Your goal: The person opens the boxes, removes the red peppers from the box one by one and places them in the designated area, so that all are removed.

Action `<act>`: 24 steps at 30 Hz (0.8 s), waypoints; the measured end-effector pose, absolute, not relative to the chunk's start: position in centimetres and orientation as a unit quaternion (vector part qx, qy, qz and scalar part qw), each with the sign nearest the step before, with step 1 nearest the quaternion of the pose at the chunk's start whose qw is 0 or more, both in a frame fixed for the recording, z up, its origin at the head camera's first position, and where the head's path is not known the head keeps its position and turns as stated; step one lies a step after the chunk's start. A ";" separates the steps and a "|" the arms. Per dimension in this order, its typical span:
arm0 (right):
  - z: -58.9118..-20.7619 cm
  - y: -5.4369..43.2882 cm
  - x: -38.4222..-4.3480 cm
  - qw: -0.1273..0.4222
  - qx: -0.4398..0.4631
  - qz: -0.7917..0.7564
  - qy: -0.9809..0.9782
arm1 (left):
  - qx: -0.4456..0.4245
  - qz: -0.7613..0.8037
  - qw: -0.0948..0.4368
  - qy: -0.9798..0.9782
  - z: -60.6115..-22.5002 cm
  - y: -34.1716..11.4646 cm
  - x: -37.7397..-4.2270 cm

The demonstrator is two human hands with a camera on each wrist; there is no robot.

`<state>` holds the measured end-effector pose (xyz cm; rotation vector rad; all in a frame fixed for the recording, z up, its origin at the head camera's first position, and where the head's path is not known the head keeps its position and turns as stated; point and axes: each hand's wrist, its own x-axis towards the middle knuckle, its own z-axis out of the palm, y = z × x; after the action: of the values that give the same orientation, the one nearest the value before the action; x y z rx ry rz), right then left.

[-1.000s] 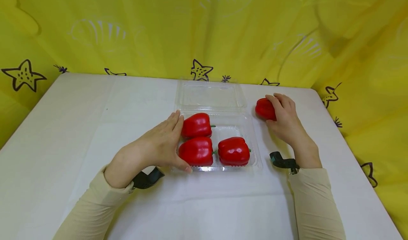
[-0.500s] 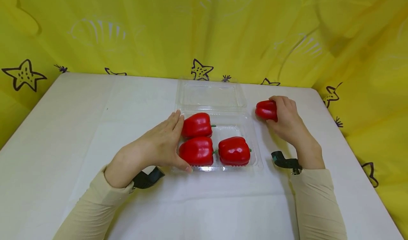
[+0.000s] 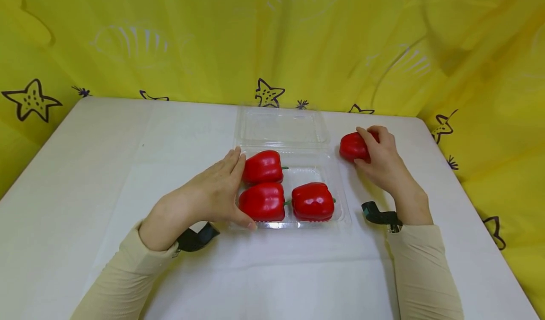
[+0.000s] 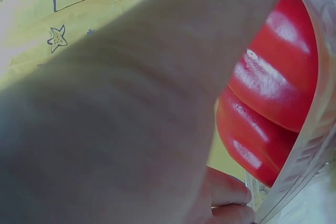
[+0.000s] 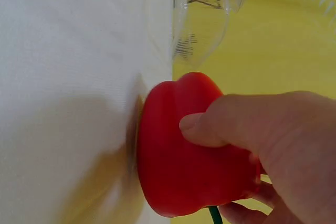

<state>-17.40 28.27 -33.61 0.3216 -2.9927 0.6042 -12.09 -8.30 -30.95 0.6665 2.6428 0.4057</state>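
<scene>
My right hand point(image 3: 383, 161) grips a red bell pepper point(image 3: 352, 147) to the right of a clear plastic clamshell box point(image 3: 294, 225). In the right wrist view the thumb presses the side of this pepper point(image 5: 178, 156), its green stem pointing down in that picture. My left hand point(image 3: 213, 194) rests along the box's left side, fingers straight and thumb at the front left corner. Inside the box lie three more red peppers: one at back left point(image 3: 263, 167), one at front left point(image 3: 261, 203), and one at front right point(image 3: 312, 202). The back right part of the box holds no pepper.
The clear lid point(image 3: 281, 127) lies folded back behind the box, reaching near the table's far edge. A white cloth covers the table point(image 3: 272, 282). Yellow curtains point(image 3: 221, 41) with starfish drawings hang behind and on both sides. Black camera mounts point(image 3: 381, 216) sit at the wrists.
My right hand has shifted slightly and turned the pepper a little, keeping it at about the same spot beside the box. The left hand and the boxed peppers have stayed still.
</scene>
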 end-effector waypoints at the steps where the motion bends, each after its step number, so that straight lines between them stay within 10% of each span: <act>1: -33.5 28.3 -17.4 0.026 0.101 0.195 -0.975 | 0.238 0.144 0.192 0.941 -30.9 -8.3 -12.1; 24: -33.4 27.8 -17.2 0.024 0.105 0.152 -0.982 | 0.247 0.136 0.178 0.943 -31.0 -8.4 -12.3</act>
<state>-17.19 27.83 -33.42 0.3263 -3.0401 0.4698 -12.26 -8.42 -31.00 0.6995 2.6669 0.3841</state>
